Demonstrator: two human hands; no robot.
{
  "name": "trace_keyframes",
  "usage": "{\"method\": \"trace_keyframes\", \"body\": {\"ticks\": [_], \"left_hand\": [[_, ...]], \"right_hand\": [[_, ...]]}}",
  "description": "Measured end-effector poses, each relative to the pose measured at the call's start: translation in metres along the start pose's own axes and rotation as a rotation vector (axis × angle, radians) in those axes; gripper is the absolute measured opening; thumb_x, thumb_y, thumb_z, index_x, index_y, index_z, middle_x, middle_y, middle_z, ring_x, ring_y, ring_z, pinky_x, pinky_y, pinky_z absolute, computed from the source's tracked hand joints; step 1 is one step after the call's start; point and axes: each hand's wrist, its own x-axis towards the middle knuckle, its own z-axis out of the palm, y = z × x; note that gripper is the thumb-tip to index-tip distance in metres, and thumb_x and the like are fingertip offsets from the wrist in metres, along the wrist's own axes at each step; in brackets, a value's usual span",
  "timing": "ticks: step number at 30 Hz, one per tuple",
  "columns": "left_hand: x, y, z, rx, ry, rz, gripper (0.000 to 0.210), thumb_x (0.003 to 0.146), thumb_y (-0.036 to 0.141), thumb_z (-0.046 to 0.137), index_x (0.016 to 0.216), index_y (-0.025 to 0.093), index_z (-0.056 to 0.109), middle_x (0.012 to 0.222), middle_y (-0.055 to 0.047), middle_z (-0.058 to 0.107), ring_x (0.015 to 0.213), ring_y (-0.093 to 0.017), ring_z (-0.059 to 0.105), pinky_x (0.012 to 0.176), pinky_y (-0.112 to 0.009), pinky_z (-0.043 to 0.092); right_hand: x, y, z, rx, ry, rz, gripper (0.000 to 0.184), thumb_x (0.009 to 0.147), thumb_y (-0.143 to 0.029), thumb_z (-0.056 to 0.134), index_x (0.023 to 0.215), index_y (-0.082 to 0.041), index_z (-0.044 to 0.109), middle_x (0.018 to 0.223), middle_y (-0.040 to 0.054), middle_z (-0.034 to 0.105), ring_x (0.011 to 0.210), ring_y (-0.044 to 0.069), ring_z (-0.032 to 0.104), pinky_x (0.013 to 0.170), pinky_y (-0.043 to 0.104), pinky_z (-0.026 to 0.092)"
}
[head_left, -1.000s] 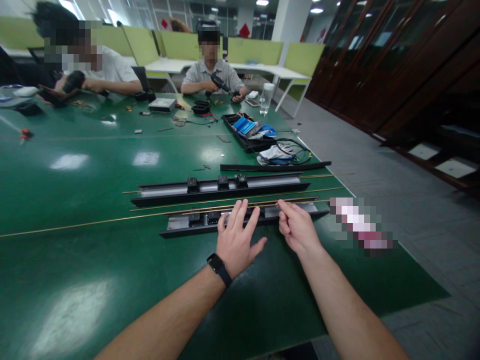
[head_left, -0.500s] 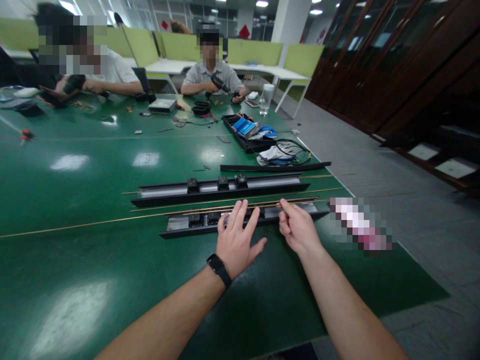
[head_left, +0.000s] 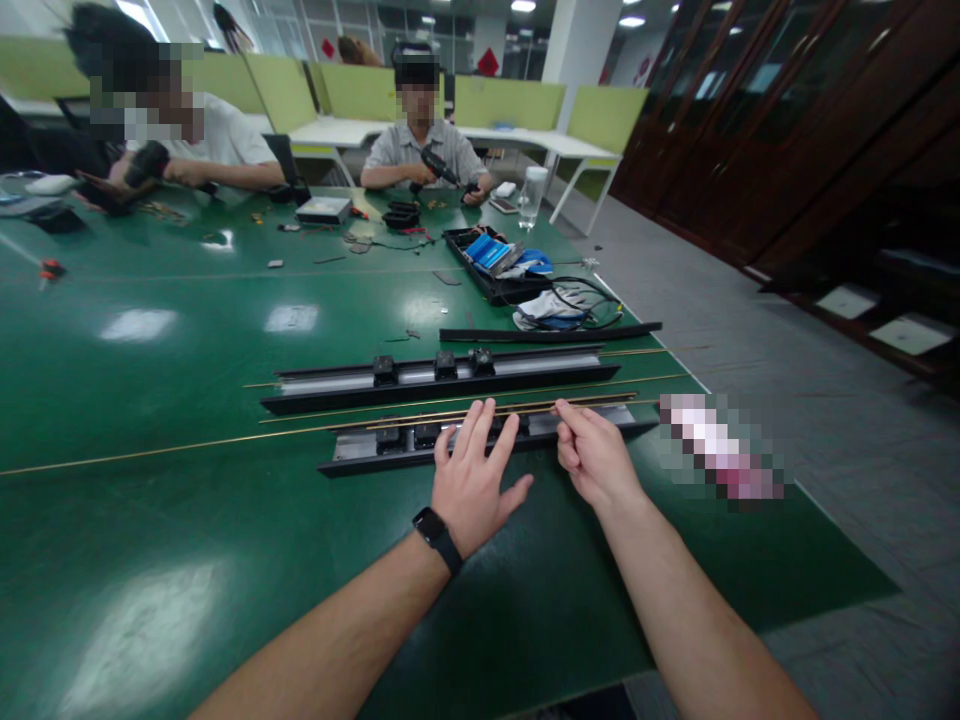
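Observation:
My left hand (head_left: 476,485), with a black watch on the wrist, lies with its fingers spread over the near black metal channel (head_left: 367,464) and thin brass-coloured rods. Pinched together, the thumb and forefinger of my right hand (head_left: 598,458) grip a thin brass rod (head_left: 187,443) above the channel's right part. That rod runs far out to the left across the table. Small black blocks (head_left: 390,438) sit inside the near channel, partly hidden by my left hand. Behind it lies a second black channel (head_left: 337,397) with 3 black blocks, and another thin rod (head_left: 322,414) between the channels.
Farther back lie a black strip (head_left: 487,337), a white-and-blue glove (head_left: 551,312) with black cable, and a black tray (head_left: 495,290) holding blue packs. Two people sit across the green table (head_left: 247,560), each with a power drill (head_left: 439,165). A pixelated patch covers something at right.
Both my hands stay almost in place, with the right one shifted very slightly left. The person at the far left has moved their head a little.

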Motion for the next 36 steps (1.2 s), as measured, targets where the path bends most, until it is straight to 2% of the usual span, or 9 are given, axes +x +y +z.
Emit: {"method": "trace_keyframes", "body": {"ticks": [12,21,36], "left_hand": [[-0.0001,-0.0004,-0.0007,0.004,-0.006,0.002,0.072,0.087,0.055,0.06,0.15,0.027,0.042,0.164,-0.012,0.027,0.15,-0.031,0.028,0.113,-0.05,0.028],[-0.0006,-0.0001,-0.0006,0.006,-0.004,-0.002,0.071,0.088,0.056,0.059,0.151,0.027,0.041,0.165,-0.011,0.024,0.151,-0.031,0.026,0.114,-0.05,0.027],[-0.0005,-0.0005,0.0009,0.019,0.001,0.003,0.074,0.086,0.056,0.061,0.151,0.027,0.042,0.164,-0.012,0.027,0.149,-0.032,0.029,0.113,-0.05,0.028]], "right_hand": [[-0.0001,-0.0005,0.001,0.012,0.006,-0.003,0.033,0.074,-0.04,0.083,0.08,-0.017,0.06,0.049,-0.0057,0.053,0.028,0.003,0.035,0.026,0.014,0.022],[-0.0008,-0.003,-0.0015,0.02,-0.028,0.013,0.029,0.072,-0.031,0.083,0.078,-0.017,0.059,0.051,-0.0055,0.055,0.029,0.003,0.035,0.026,0.014,0.022],[0.0018,-0.0006,-0.0007,0.027,0.02,0.0,0.033,0.074,-0.038,0.084,0.078,-0.017,0.059,0.05,-0.0061,0.053,0.029,0.003,0.034,0.025,0.013,0.021]]}}
